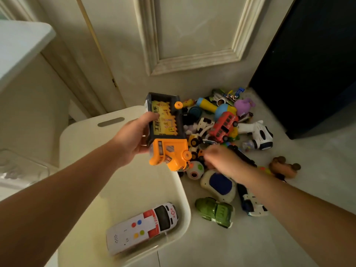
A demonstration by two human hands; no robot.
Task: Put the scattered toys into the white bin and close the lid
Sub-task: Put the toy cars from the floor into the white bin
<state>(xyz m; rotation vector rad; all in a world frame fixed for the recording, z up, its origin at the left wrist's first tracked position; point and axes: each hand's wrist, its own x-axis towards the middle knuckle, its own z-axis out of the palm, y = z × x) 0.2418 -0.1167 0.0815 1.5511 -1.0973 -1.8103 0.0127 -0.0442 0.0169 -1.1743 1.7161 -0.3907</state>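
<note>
Pale tiled floor point(221, 245) beside a panelled door point(192, 35). White bin point(185, 212), open, held one ambulance point(143, 227). Left hand point(133, 138) gripped the orange truck point(166, 132) above the bin's rim, long axis running away from the camera, cab nearest. Right hand point(221, 158) was blurred over the toy pile point(221, 128); grip unclear.

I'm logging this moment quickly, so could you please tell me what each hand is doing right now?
Left hand: closed on the yellow toy truck, above the white bin.
Right hand: blurred over the toy pile; grip cannot be told.
</note>
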